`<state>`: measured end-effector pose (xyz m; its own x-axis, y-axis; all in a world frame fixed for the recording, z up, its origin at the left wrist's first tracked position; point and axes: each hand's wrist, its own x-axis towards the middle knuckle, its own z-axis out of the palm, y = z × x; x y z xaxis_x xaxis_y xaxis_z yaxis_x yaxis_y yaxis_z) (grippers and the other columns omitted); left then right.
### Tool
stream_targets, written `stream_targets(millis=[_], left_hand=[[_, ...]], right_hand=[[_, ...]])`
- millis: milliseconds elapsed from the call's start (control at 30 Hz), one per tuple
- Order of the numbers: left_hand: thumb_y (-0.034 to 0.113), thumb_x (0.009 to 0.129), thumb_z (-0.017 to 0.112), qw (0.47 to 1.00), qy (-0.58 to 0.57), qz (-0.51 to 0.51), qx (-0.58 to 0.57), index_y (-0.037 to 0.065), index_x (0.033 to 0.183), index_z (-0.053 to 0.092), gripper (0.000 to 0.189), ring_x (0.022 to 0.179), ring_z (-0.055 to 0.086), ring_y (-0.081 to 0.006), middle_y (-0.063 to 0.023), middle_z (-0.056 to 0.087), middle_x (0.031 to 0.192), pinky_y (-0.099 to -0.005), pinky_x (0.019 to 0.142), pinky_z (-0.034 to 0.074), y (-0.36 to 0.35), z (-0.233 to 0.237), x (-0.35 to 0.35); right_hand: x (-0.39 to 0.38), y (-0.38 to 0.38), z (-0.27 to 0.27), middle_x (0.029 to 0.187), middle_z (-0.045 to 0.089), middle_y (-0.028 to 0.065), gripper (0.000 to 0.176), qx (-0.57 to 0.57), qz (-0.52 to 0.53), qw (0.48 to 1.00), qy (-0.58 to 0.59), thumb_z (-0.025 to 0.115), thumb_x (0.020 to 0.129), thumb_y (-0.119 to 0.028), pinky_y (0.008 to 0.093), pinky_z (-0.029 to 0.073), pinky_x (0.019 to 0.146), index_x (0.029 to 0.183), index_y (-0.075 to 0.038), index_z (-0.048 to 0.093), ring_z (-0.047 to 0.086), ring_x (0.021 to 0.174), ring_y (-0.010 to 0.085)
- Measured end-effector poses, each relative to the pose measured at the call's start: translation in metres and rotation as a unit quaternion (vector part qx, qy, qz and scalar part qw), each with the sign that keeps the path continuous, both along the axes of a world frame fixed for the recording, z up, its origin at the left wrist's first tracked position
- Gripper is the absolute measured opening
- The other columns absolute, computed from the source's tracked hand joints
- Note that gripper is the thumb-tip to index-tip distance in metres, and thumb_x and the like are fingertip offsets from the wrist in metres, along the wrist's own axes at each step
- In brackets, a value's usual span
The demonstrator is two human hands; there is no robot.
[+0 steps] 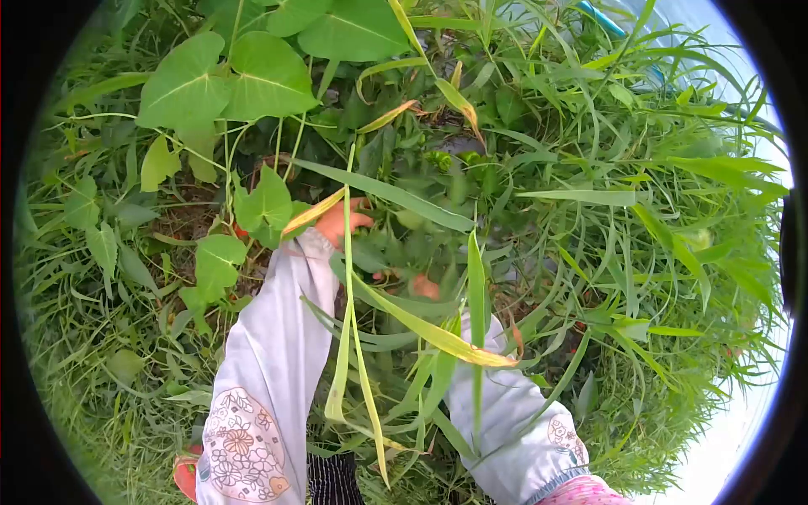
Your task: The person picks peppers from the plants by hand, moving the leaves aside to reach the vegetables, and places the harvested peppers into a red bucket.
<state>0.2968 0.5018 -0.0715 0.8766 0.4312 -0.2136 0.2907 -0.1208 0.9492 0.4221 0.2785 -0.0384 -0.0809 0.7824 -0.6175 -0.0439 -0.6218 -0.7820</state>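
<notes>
My left hand [339,222] reaches into dense green plants, its fingers slightly bent and apart with nothing visible between them. A yellowing leaf blade [316,210] crosses over its wrist, and a thin stalk [348,252] hangs in front of it. Lower and to the right, my right hand [426,287] is mostly covered by foliage, so its grip is hidden. A long leaf with a yellow-brown tip [446,338] passes just below it. Both arms wear pale sleeves [278,353] with a flower print. Low leafy plants [396,240] fill the space between the hands.
Broad heart-shaped leaves [268,76] on thin stems stand at the upper left. Tall grass [656,252] crowds the right side. Pale sheeting [682,34] and a blue rod [602,18] show at the upper right. A red shoe [186,473] is at the lower left.
</notes>
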Motion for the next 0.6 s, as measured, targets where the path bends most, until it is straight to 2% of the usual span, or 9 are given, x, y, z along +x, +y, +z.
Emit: stream_targets(millis=[33,67,133,267,300,367,433,500,600], left_hand=[[0.005,0.072,0.060,0.994,0.005,0.028,-0.108,0.008,0.115,0.054,0.044,0.073,0.059,-0.0180,-0.0069,0.057,0.099,-0.0288,0.050,0.043,-0.003,0.012,0.006],[0.004,0.071,0.061,0.855,0.127,0.167,-0.474,0.011,0.118,0.053,0.049,0.070,0.060,-0.0174,-0.0057,0.058,0.095,-0.0280,0.044,0.041,-0.012,0.056,0.022],[0.006,0.075,0.059,0.882,0.133,0.052,-0.449,0.007,0.118,0.051,0.044,0.054,0.059,-0.0129,-0.0051,0.059,0.083,-0.0246,0.035,0.033,-0.014,0.082,0.027],[0.010,0.069,0.067,0.908,0.227,-0.090,-0.340,0.004,0.091,0.056,0.025,0.042,0.047,-0.0141,-0.0046,0.058,0.074,-0.0257,0.041,0.040,-0.039,0.095,0.035],[0.010,0.069,0.067,0.917,0.203,0.017,-0.344,0.005,0.088,0.060,0.021,0.042,0.046,-0.0126,-0.0021,0.059,0.071,-0.0254,0.042,0.040,-0.057,0.105,0.031],[0.013,0.072,0.064,0.803,0.147,0.074,-0.573,0.007,0.092,0.063,0.021,0.052,0.052,-0.0124,-0.0017,0.061,0.074,-0.0266,0.049,0.043,-0.073,0.100,0.030],[0.015,0.074,0.062,0.826,0.123,0.044,-0.548,0.009,0.096,0.064,0.023,0.061,0.057,-0.0132,-0.0027,0.062,0.076,-0.0278,0.056,0.045,-0.079,0.108,0.033],[0.015,0.075,0.061,0.956,0.135,-0.063,-0.254,0.009,0.099,0.064,0.025,0.068,0.060,-0.0149,-0.0050,0.063,0.078,-0.0289,0.063,0.047,-0.080,0.121,0.035],[0.013,0.073,0.062,0.968,0.176,-0.132,-0.125,0.008,0.102,0.062,0.030,0.075,0.062,-0.0193,-0.0102,0.064,0.081,-0.0315,0.070,0.048,-0.080,0.143,0.040]], right_hand=[[0.004,0.000,0.000,0.120,0.049,0.0115,0.049,0.001,-0.006,1.000,0.007,0.058,0.084,-0.031,0.0348,0.038,0.091,0.124,-0.007,0.046,0.047,0.108,0.0250],[0.009,-0.001,-0.003,0.121,0.048,0.0114,0.049,-0.001,-0.011,1.000,0.014,0.057,0.084,-0.031,0.0348,0.037,0.092,0.125,-0.007,0.045,0.047,0.108,0.0250],[0.011,-0.003,0.000,0.122,0.048,0.0113,0.050,-0.004,-0.019,1.000,0.023,0.057,0.084,-0.032,0.0347,0.037,0.092,0.125,-0.007,0.045,0.046,0.110,0.0249],[0.016,-0.009,0.001,0.124,0.046,0.0110,0.052,-0.014,-0.028,0.999,0.037,0.057,0.084,-0.032,0.0347,0.036,0.094,0.127,-0.007,0.043,0.045,0.112,0.0248],[0.017,-0.010,0.003,0.125,0.046,0.0110,0.052,-0.017,-0.030,0.999,0.039,0.057,0.084,-0.032,0.0347,0.036,0.094,0.127,-0.007,0.043,0.045,0.112,0.0247],[0.018,-0.015,0.007,0.126,0.045,0.0108,0.053,-0.026,-0.031,0.998,0.044,0.057,0.084,-0.032,0.0346,0.035,0.095,0.128,-0.007,0.042,0.044,0.114,0.0247],[0.020,-0.022,0.010,0.127,0.044,0.0107,0.054,-0.036,-0.037,0.997,0.051,0.057,0.084,-0.032,0.0346,0.035,0.096,0.129,-0.007,0.042,0.044,0.115,0.0246],[0.023,-0.029,0.012,0.129,0.044,0.0106,0.054,-0.047,-0.042,0.996,0.062,0.057,0.084,-0.032,0.0345,0.034,0.097,0.130,-0.007,0.041,0.043,0.116,0.0245],[0.031,-0.044,0.014,0.130,0.042,0.0104,0.056,-0.059,-0.054,0.994,0.079,0.057,0.084,-0.032,0.0345,0.034,0.098,0.131,-0.007,0.040,0.042,0.118,0.0244]])
